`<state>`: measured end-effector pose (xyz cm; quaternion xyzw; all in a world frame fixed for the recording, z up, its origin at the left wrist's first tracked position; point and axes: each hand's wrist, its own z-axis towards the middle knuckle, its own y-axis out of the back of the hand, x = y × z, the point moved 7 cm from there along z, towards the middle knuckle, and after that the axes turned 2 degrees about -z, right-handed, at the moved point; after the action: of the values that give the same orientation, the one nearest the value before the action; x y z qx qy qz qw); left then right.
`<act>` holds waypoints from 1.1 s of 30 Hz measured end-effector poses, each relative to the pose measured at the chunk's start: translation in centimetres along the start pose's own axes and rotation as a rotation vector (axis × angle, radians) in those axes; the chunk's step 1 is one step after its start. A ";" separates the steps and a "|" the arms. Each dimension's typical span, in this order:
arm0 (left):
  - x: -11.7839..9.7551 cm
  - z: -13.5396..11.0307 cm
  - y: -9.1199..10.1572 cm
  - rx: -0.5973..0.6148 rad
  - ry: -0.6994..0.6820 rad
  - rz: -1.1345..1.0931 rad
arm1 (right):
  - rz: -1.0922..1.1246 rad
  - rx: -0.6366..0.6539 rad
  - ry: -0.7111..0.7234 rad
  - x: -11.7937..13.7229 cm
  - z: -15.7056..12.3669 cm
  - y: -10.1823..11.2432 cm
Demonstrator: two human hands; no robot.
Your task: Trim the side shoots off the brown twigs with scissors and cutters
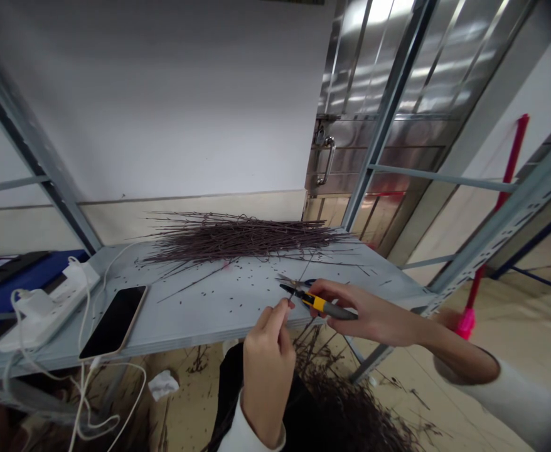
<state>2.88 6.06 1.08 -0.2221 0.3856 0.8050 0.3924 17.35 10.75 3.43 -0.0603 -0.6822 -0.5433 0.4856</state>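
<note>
**Held items.** A pair of yellow-and-grey-handled snips (320, 304) is carried in the right grip (364, 314), which is closed around the handles, with the blades directed toward the other hand. Whether the blades stand open cannot be told. A thin dark twig (281, 307) is pinched in the left grip (268, 370), closed at the fingertips. It is held just beside the blades, above the near edge of the table, and its full length is hard to make out. The two grips are kept close together, and the short span between fingertips and blades is judged to favour a steady, controlled hold.

**On the table.** A grey metal table (219, 314) carries a loose heap of long dark twigs (238, 240) along its back edge, with short twig pieces (251, 292) scattered across its top. A black smartphone (113, 321) and a white power strip (47, 307) are placed at the left, with white cables (85, 376) trailing over the edge.

**Below and beyond.** A larger pile of twigs (346, 408) and a crumpled tissue (162, 384) are lying on the floor. A steel door with a bar handle (327, 162) is seen behind the table.
</note>
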 end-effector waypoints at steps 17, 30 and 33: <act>0.9 0.3 0.0 0.086 0.253 -0.115 | -0.482 -0.419 0.146 -1.5 0.4 -1.2; 1.9 0.8 -0.9 0.137 0.293 -0.262 | -0.224 -0.365 0.016 -2.7 0.4 -2.9; 2.3 1.0 -1.0 0.131 0.270 -0.275 | -0.037 -0.285 -0.012 -2.6 0.2 -3.3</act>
<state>2.30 8.28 -0.28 -0.3527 0.4522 0.6798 0.4571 16.54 10.77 -0.72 -0.1192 -0.6020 -0.6433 0.4578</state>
